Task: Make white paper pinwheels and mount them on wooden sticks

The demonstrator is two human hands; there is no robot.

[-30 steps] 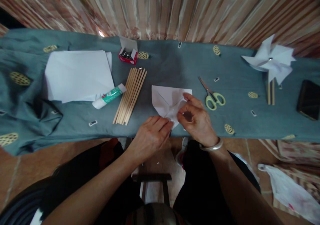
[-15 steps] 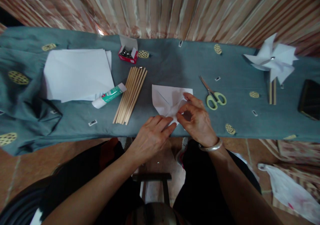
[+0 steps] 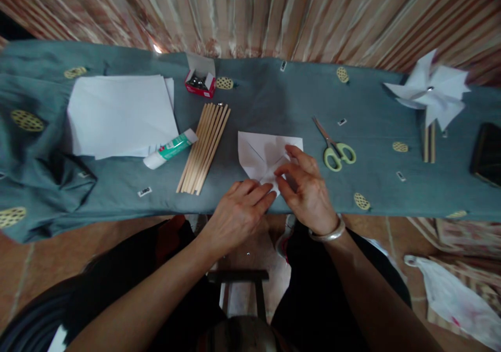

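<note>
A white sheet of paper, with slits running in from its corners, lies near the front edge of the cloth. My left hand presses its fingertips onto the paper's near part. My right hand, a bangle on its wrist, pinches a folded-in bit of the paper near the middle between thumb and forefinger. The paper's near right part is hidden by my fingers. Just right of this hand lie scissors with green handles.
Wooden sticks lie left of the paper, beside a glue tube and a paper stack. Behind them stands an open red box of small metal pieces. A white paper pinwheel and a dark object are at the right.
My right hand has shifted very slightly left over the paper, its fingers still pinched. The left hand stays nearly in place, and the view has moved a little.
</note>
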